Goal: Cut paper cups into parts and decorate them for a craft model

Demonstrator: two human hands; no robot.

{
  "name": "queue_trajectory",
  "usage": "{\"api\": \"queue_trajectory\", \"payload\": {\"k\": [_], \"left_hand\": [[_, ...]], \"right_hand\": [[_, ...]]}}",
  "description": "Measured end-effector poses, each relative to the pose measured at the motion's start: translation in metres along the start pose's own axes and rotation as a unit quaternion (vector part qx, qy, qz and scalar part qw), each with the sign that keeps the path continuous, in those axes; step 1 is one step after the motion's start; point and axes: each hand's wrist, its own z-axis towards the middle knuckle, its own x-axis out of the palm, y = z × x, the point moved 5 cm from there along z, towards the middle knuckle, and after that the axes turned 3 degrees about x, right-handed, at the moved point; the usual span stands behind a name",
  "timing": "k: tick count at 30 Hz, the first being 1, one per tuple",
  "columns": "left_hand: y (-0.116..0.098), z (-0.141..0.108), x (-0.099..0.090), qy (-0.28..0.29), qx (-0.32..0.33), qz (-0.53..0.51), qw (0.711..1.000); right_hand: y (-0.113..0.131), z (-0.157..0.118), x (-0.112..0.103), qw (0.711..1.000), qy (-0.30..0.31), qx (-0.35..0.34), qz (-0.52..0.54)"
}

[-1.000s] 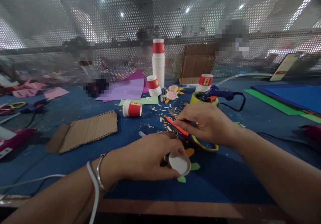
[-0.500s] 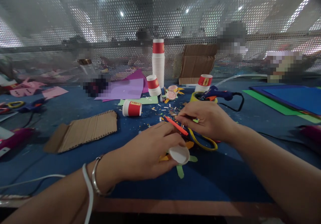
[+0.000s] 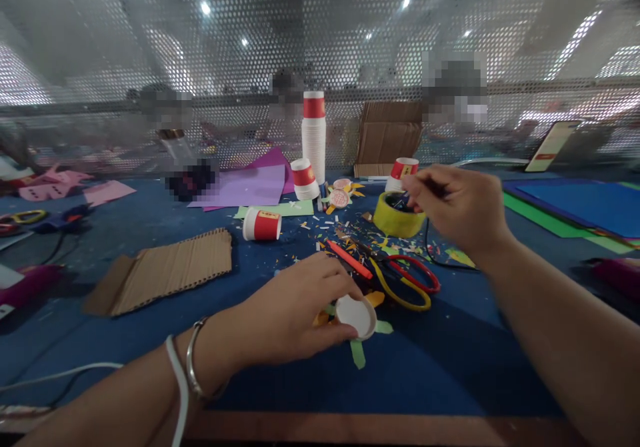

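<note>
My left hand has its thumb and fingers closed on the rim of a shallow white paper cup bottom. Green and orange paper strips stick out around it, low over the blue table. My right hand is closed on a blue glue gun, mostly hidden behind the fingers; its front part shows at the roll of yellow tape. Between the hands lie an orange-red pen and scissors with red and yellow handles.
A tall stack of paper cups stands at the back, near a tipped red-and-white cup. Corrugated cardboard lies left, purple paper behind it. Coloured sheets are on the right. Paper scraps litter the middle.
My right hand has moved away from beside the pen, up and right to the glue gun, uncovering the scissors. My left hand keeps its hold on the cup bottom.
</note>
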Motion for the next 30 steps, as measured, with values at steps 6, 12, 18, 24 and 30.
{"api": "queue_trajectory", "payload": {"k": [6, 12, 18, 24, 30], "left_hand": [[0.005, 0.002, 0.005, 0.018, -0.007, -0.015, 1.000], [0.006, 0.002, 0.007, 0.015, -0.010, -0.031, 0.999], [0.016, 0.000, -0.009, -0.065, -0.045, -0.025, 0.997], [0.041, -0.011, -0.042, -0.296, -0.134, -0.058, 0.944], [0.057, -0.014, -0.050, -0.358, -0.162, -0.079, 0.916]], "right_hand": [[-0.032, 0.007, -0.007, 0.993, -0.066, 0.096, 0.003], [-0.042, 0.010, -0.010, 0.992, -0.062, 0.109, -0.029], [-0.033, 0.008, -0.015, 0.994, -0.075, 0.058, -0.059], [-0.001, -0.001, 0.014, 0.998, 0.050, -0.003, -0.022], [0.043, -0.029, 0.061, 0.946, 0.290, -0.135, -0.044]]}}
